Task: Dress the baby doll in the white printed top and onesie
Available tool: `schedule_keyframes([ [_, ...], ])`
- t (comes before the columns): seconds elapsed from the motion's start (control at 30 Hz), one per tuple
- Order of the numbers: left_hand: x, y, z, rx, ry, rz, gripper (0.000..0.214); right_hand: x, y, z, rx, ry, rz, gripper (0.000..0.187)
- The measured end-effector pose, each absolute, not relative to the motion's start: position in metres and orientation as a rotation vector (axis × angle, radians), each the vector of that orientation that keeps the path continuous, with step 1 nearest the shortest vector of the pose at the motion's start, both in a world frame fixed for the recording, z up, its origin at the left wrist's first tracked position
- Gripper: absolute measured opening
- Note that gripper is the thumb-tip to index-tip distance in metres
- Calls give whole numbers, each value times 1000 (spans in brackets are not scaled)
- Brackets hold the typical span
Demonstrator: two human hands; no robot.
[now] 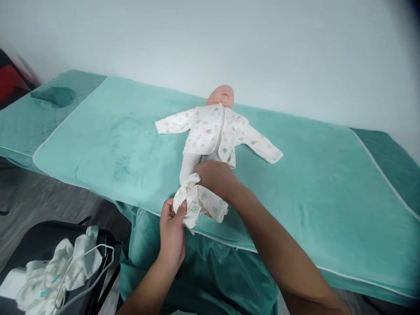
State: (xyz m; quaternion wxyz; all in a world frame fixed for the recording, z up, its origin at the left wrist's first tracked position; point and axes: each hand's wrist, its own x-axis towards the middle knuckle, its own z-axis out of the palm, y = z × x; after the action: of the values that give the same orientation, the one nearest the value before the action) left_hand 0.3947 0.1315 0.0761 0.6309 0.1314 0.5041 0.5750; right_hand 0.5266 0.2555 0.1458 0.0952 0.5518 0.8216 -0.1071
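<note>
A baby doll (220, 95) lies on its back, wearing a white printed baby jacket (206, 129) with the sleeves spread to both sides. Bunched around the lower end of its pale leg (189, 166) are white printed baby pants (193, 203). My left hand (173, 227) is closed, pinching the lower edge of the pants between thumb and fingers. My right hand (215, 177) curls at the upper edge of the pants, beside the doll's legs; its fingertips are mostly hidden. A bit of the doll's foot seems to show under the cloth.
A green padded bed (131, 131) carries the doll and stands against a pale wall (197, 43). At its left end is a face hole (54, 96). On a black chair (42, 232) at lower left lie printed baby clothes (59, 267) and a white hanger (110, 258).
</note>
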Motion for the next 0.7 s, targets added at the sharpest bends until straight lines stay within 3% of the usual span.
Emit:
schedule_keyframes([
  [0.7,375,129,44,944,1461,1163,35,533,247,126,1766,2571,-377,16],
])
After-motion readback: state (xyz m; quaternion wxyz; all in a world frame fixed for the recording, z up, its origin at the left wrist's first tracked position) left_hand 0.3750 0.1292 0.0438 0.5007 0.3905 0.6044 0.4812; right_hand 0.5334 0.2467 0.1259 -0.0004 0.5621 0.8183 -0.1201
